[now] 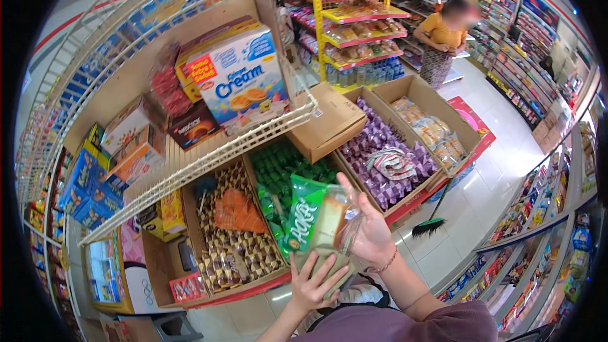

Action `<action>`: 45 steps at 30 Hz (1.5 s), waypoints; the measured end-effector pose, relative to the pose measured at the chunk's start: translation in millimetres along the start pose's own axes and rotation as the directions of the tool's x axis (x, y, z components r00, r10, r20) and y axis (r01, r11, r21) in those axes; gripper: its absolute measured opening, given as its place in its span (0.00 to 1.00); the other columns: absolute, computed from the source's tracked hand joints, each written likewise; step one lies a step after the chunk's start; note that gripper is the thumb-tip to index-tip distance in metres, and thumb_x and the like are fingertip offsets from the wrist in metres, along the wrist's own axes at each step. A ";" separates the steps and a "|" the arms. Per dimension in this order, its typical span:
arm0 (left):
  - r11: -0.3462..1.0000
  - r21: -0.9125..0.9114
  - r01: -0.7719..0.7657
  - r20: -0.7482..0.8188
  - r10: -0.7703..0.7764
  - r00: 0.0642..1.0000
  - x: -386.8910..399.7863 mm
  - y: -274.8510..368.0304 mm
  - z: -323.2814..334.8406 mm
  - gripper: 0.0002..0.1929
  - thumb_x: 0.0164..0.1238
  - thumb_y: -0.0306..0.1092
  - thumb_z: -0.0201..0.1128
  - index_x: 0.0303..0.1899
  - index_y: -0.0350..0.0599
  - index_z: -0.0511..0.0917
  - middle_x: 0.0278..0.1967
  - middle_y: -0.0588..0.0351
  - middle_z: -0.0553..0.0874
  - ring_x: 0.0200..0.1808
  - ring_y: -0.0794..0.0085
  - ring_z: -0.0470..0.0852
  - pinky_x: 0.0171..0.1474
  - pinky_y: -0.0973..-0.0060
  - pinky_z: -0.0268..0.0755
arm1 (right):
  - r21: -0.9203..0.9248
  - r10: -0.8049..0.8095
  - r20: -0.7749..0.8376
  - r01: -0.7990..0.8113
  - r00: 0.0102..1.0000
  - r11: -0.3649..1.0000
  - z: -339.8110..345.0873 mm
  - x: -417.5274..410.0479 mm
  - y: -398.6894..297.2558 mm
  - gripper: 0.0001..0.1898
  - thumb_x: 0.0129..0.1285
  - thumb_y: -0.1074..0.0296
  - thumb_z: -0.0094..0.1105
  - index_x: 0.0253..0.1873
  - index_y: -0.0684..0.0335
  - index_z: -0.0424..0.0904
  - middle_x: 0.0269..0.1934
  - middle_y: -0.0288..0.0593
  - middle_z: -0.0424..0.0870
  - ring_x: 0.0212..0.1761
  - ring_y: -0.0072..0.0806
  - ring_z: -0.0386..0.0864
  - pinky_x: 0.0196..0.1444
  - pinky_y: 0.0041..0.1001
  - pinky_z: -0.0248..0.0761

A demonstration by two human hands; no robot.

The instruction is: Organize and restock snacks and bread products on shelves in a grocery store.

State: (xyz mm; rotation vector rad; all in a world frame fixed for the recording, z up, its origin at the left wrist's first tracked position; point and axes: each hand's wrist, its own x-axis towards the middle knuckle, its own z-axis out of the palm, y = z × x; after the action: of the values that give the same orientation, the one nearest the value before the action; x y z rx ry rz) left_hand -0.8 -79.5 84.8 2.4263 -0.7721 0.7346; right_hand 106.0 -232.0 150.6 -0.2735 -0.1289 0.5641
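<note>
My left hand (311, 278) presses a folded greyish-green cloth (332, 266) against the lower end of a green and clear plastic bread package (308, 218). My right hand (370, 228) holds the right side of that package, palm turned up and fingers partly extended. Sliced bread shows through the clear part. Behind the package lies a cardboard box of green-wrapped packs (294, 161). To its right is a box of purple-wrapped packs (361, 128) with a striped cloth (392, 164) on top. To its left, brown-and-cream checkered packs (237, 251) lie under an orange cloth or bag (237, 211).
A white wire shelf (213, 156) holding snack boxes juts out at upper left. A closed cardboard carton (327, 118) rests across the boxes. A broom (430, 225) stands on the floor at right. A person in a yellow top (444, 33) stands beyond, near store shelves.
</note>
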 end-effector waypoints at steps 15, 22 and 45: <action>-0.119 -0.981 0.151 0.176 -0.874 0.454 36.6 2.1 1.5 0.29 0.63 0.35 0.54 0.64 0.46 0.55 0.58 0.52 0.70 0.60 0.60 0.70 0.60 0.59 0.66 | -0.441 -0.180 -0.182 0.084 0.967 0.894 -35.1 7.9 5.0 0.24 0.72 0.53 0.37 0.69 0.54 0.55 0.61 0.35 0.68 0.61 0.26 0.67 0.60 0.31 0.63; 0.220 -0.927 0.303 -0.049 -0.873 0.486 50.9 1.0 -9.6 0.26 0.56 0.20 0.61 0.58 0.39 0.64 0.51 0.52 0.74 0.51 0.66 0.75 0.55 0.69 0.68 | -0.646 -0.180 -0.304 -0.063 0.936 0.761 -29.0 5.5 9.0 0.30 0.71 0.53 0.42 0.72 0.56 0.45 0.50 0.35 0.70 0.47 0.22 0.70 0.48 0.29 0.68; -0.070 -0.977 0.199 0.140 -0.921 0.363 9.3 -22.4 -9.1 0.21 0.71 0.41 0.51 0.59 0.40 0.61 0.52 0.52 0.74 0.52 0.67 0.74 0.53 0.68 0.69 | -0.823 -0.125 -0.053 0.027 0.991 0.568 -14.8 -24.8 3.5 0.18 0.62 0.71 0.56 0.57 0.63 0.71 0.49 0.36 0.77 0.50 0.20 0.72 0.55 0.24 0.66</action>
State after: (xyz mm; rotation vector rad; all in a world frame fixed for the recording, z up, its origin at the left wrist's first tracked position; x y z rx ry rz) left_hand 16.8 -61.5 91.0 0.9288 0.3537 0.3624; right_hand 86.3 -245.9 134.4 -1.2261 -0.3018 0.3612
